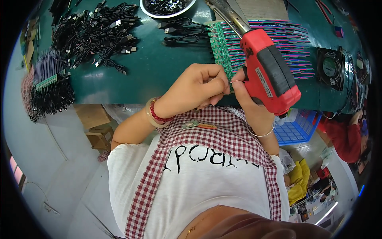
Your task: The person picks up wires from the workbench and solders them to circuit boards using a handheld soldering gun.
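Observation:
My right hand (256, 113) is closed round a red soldering gun (264, 75) with a black grip, its metal tip end pointing away to the upper left. My left hand (201, 85) has its fingers curled in a pinch right beside my right thumb and finger. Between the two hands a short bit of thin wire seems to show; what my left fingertips hold is mostly hidden. Just beyond both hands lies a panel of green circuit boards (220, 49), with rows of black, red and blue wires (292, 49) running off to the right.
A heap of black USB cables (95, 36) covers the table's (135, 79) left side. Several coiled cables (183, 30) lie left of the boards. At the back is a white bowl (159, 16) of small black parts. A black fan (331, 68) stands right; a blue basket (296, 129) is below.

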Demonstrator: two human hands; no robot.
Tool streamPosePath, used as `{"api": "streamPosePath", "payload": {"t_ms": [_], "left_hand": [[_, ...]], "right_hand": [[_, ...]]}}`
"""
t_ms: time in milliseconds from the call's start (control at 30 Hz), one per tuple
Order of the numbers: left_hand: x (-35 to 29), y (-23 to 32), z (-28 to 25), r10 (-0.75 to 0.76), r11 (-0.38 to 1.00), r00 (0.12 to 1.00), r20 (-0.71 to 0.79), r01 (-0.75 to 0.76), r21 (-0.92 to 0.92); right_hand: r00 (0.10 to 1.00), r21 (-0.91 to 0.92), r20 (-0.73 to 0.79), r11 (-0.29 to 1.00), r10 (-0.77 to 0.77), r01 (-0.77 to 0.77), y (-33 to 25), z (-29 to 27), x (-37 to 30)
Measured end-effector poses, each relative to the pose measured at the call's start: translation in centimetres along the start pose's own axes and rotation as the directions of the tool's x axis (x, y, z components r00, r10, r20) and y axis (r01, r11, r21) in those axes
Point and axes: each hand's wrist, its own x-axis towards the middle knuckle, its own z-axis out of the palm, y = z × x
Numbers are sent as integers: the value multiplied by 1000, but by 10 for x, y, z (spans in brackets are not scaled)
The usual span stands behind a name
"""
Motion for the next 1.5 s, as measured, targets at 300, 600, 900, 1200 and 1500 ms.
{"api": "streamPosePath", "payload": {"t_ms": [300,600,900,1200,1500], "left_hand": [[3,-12,12,561,730,822,-96,-437,526],[12,-18,9,840,268,541,39,-477,837],[22,-6,-8,839,78,526,141,-373,924],[49,2,-38,806,-87,563,183,-193,977],[51,0,-42,802,-161,556,216,-147,976]], "right_hand": [[994,-406,-23,910,-107,88,4,0,-2],[962,217,-159,958,223,-187,-2,1,7],[950,65,-246,981,193,-182,-1,-4,3],[919,184,-282,955,277,-231,22,-42,-40],[981,-227,-172,965,89,-127,64,-57,-78]]}}
